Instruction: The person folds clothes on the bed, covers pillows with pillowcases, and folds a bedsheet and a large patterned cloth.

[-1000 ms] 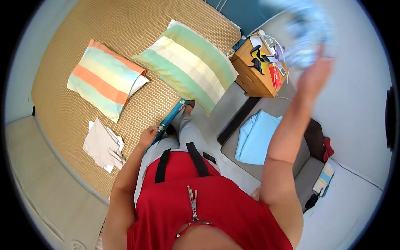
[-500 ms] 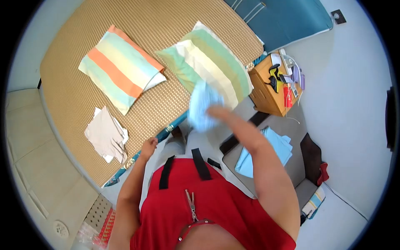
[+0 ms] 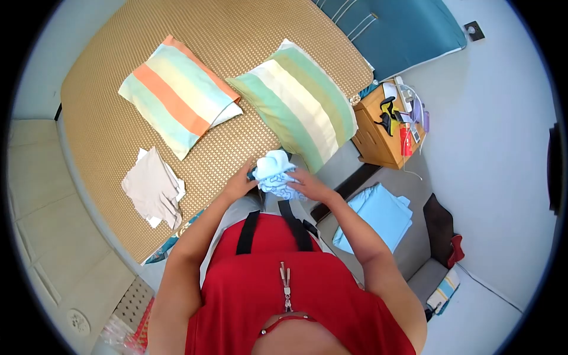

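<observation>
A bundled light blue cloth with a darker blue pattern on its lower part is in front of my body, by the bed's edge. My right hand grips its right side, fingers spread over the patterned fabric. Close against the left side of the bundle is my left hand, its thumb and fingers apart, with the dark bed edge showing in the gap. Whether the left fingertips press on the cloth is hard to tell.
On the woven bed mat lie an orange-striped pillow, a green-striped pillow and a beige garment. A folded light blue cloth rests on the grey seat to the right. A cluttered wooden nightstand stands beyond it.
The blue cloth, blurred and swinging by the green pillow earlier, is now lower and nearer my body. My left hand has moved right and up to its side.
</observation>
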The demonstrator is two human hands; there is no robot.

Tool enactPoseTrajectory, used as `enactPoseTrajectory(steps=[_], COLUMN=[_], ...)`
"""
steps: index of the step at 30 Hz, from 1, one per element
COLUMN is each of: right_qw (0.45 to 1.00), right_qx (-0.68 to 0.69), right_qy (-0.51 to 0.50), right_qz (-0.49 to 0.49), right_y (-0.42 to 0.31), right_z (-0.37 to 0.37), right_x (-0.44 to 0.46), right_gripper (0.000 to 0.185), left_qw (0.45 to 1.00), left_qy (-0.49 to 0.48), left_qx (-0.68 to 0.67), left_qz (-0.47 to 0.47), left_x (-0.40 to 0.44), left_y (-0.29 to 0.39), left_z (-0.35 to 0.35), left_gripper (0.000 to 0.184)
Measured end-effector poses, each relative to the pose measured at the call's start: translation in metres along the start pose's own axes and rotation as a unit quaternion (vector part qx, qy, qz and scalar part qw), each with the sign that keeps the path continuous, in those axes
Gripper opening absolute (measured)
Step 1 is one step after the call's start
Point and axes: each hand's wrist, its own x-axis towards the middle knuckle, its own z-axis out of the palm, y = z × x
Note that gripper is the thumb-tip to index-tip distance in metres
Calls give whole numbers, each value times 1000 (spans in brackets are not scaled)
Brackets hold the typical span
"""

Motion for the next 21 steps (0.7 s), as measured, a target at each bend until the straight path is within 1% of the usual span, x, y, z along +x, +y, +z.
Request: enactPoseTrajectory(steps=[1, 2, 4, 5, 6, 7, 8, 10, 11, 13, 15, 16, 17, 18, 19, 20, 21], right_qw=[999, 999, 995, 984, 968, 944, 912, 896, 886, 880, 865, 858, 852, 845, 842, 858, 874], right_qx=[0, 19, 60, 92, 166, 238, 305, 280, 266, 270, 292, 307, 322, 337, 344, 321, 297], right_qy=[16, 36, 72, 153, 186, 219, 253, 327, 364, 371, 388, 390, 390, 391, 394, 376, 357], right_qz=[-28, -13, 16, -15, 26, 66, 103, 107, 108, 125, 125, 130, 134, 138, 134, 138, 141], right_y=[-2, -13, -31, -26, -28, -31, -33, -26, -23, -26, -48, -40, -29, -18, -28, -27, -24], right_z=[-3, -9, -12, -5, -2, -2, -5, -7, -10, -21, -31, -33, -37, -37, -37, -35, -34], right_x=[0, -1, -3, -4, -6, -6, -5, -4, -5, -14, -20, -21, -23, -24, -24, -23, -23], right_gripper=[39, 39, 39, 39, 38, 38, 37, 33, 31, 27, 23, 22, 22, 21, 21, 20, 20], left_qw=[1000, 997, 999, 999, 999, 998, 997, 992, 988, 976, 971, 968, 969, 964, 958, 951, 961], left_qy=[5, 46, 17, 25, 32, 47, 60, 85, 106, 149, 193, 216, 201, 213, 226, 239, 202], left_qx=[-16, -22, 18, 8, -2, -30, -50, -88, -107, -146, -118, -104, -137, -142, -148, -154, -151], left_qz=[8, 51, 40, 30, 19, -15, -15, -10, 13, 59, 71, 77, 52, 76, 100, 122, 114], left_x=[6, 15, 37, 40, 39, 34, 35, 38, 37, 33, 29, 27, 25, 23, 20, 15, 7], left_y=[9, -1, -21, -14, 3, 24, 26, 29, 31, 36, 43, 46, 49, 53, 58, 70, 82], left_z=[-1, 6, 5, -2, -11, -24, -31, -47, -53, -64, -76, -83, -90, -94, -96, -100, -106], left_gripper=[80, 75, 57, 46, 37, 27, 26, 24, 23, 21, 20, 20, 20, 19, 18, 17, 16])
